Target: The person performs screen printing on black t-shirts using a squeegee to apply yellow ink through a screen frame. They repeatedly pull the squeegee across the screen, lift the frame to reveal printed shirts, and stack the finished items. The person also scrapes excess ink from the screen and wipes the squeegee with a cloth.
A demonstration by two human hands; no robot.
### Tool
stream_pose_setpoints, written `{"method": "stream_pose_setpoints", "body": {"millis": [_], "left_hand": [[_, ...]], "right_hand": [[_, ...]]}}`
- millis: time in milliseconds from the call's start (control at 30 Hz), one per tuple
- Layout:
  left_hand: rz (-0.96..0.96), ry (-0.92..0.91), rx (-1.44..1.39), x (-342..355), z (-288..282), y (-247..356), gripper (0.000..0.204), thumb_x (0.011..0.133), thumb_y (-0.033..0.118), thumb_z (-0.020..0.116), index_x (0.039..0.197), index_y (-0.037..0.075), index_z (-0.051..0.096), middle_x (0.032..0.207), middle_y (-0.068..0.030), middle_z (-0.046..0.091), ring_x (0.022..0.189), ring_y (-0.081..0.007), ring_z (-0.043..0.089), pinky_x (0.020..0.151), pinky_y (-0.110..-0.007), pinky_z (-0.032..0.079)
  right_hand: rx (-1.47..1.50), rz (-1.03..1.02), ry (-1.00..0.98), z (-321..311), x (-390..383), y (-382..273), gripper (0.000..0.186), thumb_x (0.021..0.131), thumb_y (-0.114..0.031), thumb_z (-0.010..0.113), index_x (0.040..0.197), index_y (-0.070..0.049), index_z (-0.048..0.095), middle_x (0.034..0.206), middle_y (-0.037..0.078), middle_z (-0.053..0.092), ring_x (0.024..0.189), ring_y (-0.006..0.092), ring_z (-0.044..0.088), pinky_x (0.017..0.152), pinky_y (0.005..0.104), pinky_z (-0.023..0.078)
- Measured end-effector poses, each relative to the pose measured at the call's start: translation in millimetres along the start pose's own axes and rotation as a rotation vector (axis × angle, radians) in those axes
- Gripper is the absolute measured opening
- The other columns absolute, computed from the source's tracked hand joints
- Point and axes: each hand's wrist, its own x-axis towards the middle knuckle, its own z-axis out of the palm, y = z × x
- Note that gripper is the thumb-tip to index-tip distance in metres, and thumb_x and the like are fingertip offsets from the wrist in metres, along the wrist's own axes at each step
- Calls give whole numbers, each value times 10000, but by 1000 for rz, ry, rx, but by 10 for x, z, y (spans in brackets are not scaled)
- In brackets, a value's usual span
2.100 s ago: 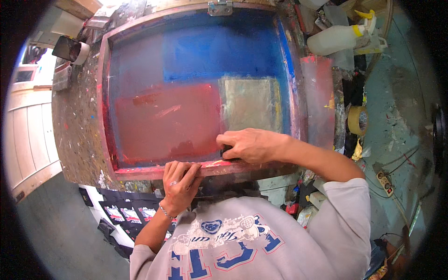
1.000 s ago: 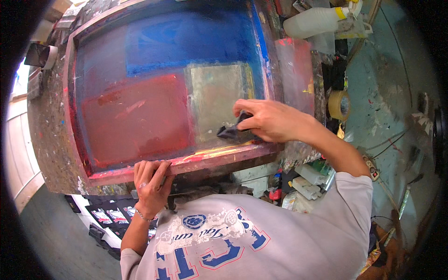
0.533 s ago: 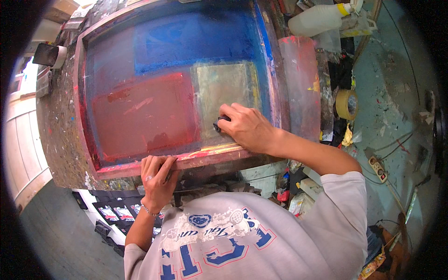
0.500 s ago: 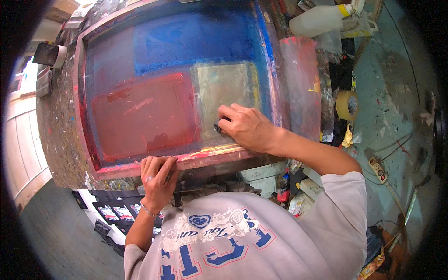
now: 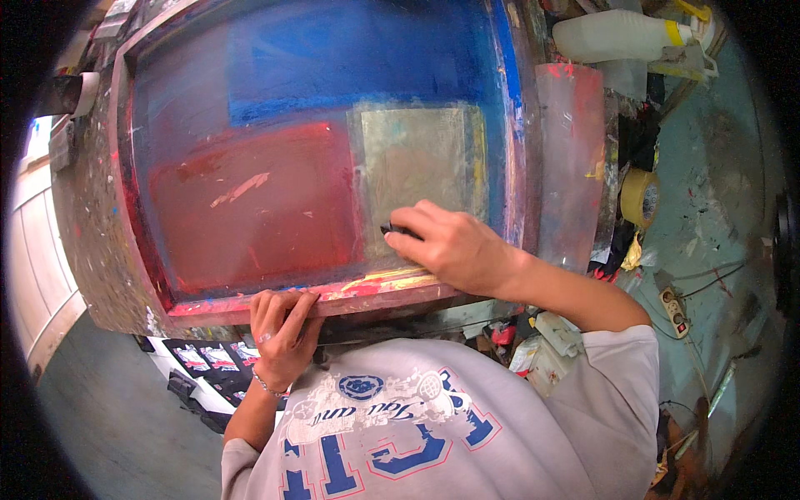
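Observation:
A large screen-printing frame [image 5: 217, 312] lies in front of me. Its mesh carries a blue area [image 5: 358, 67], a dark red area [image 5: 250, 208] and a pale grey-green patch [image 5: 417, 158]. My left hand [image 5: 283, 337] is closed over the near wooden rim, fingers on top. Over the lower part of the pale patch, my right hand [image 5: 462, 250] is closed round a small black piece [image 5: 388, 227]; only its end shows, and what kind of thing it is cannot be made out. The right wrist lies above the near rim.
The frame rests on a paint-spotted table [image 5: 83, 217]. Beyond its right side are a reddish translucent sheet [image 5: 571, 158], a whitish plastic bottle [image 5: 612, 37] and a tape roll [image 5: 640, 198]. A power strip [image 5: 673, 312] lies on the floor. Black printed pieces [image 5: 218, 360] sit below left.
The whole view has shifted and the frame looks slightly larger. My right hand, with the black piece, has shifted slightly toward the near rim. My left hand stays on the rim.

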Motion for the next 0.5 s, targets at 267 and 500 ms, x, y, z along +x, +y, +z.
{"method": "stream_pose_setpoints", "body": {"millis": [267,500], "left_hand": [[12,-4,6,2,4,-8,416,667,1,850,1065,34,733,921,-74,659,821,-259,597,795,-412,448],[6,-1,-30,10,-10,-7,394,689,-3,845,1068,39,744,911,-78,674,813,-268,588,765,-413,444]], "right_hand": [[241,-136,-124,-191,86,157,173,815,-46,685,985,-19,706,1070,98,690,961,286,660,816,381,572],[604,57,-317,-189,60,29,195,823,-73,680,990,-48,776,967,167,747,910,370,687,867,474,520]]}}
